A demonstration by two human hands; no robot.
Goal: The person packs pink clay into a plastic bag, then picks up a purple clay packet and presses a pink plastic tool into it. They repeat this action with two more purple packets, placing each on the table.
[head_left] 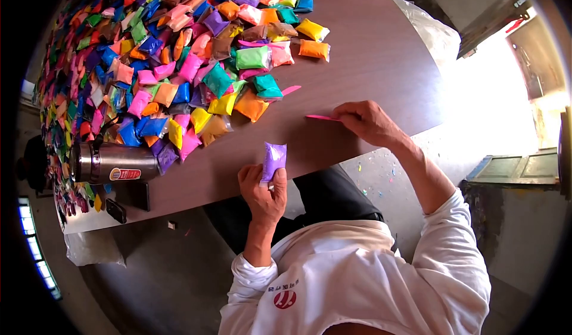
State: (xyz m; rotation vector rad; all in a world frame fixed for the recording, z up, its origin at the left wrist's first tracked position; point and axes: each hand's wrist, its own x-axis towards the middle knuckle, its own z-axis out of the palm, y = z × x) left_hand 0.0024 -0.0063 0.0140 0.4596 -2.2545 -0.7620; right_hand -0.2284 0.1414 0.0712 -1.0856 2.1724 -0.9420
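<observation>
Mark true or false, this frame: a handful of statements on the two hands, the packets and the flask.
1. The left hand holds a purple packet upright in its grip. True.
2. The right hand holds a green packet. False: its fingers pinch the end of a pink stick that lies on the table.
3. The steel flask stands upright. False: it lies on its side near the table's edge, beside the pile.
4. The pile of coloured packets covers the left part of the table. True.
5. The two hands touch each other. False: they are apart, with bare table between them.
</observation>
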